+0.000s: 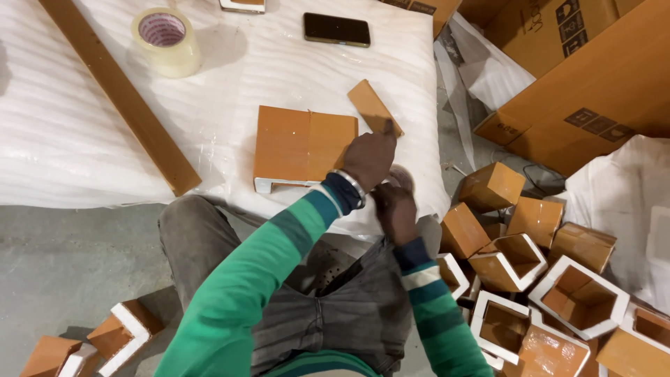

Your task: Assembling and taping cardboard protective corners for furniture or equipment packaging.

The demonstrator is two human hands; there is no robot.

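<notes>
Left hand: centre of the frame, fingers curled and resting on the right edge of the flat orange box. Whether it grips the box or only presses on it cannot be told. A metal bangle sits on the wrist.

Right hand: just below and right of the left hand, fingers closed around a small roll of tape that is mostly hidden.

The flat orange box lies at the centre of the frame on white foam sheeting. A small orange panel lies tilted just above the left hand, near the box's upper right corner.

Upper left of the frame: a large roll of clear tape beside a long wooden strip laid diagonally. Top centre: a dark phone.

Lower right of the frame: a pile of orange hexagonal boxes with white rims, on the floor. Upper right: large cardboard cartons.
</notes>
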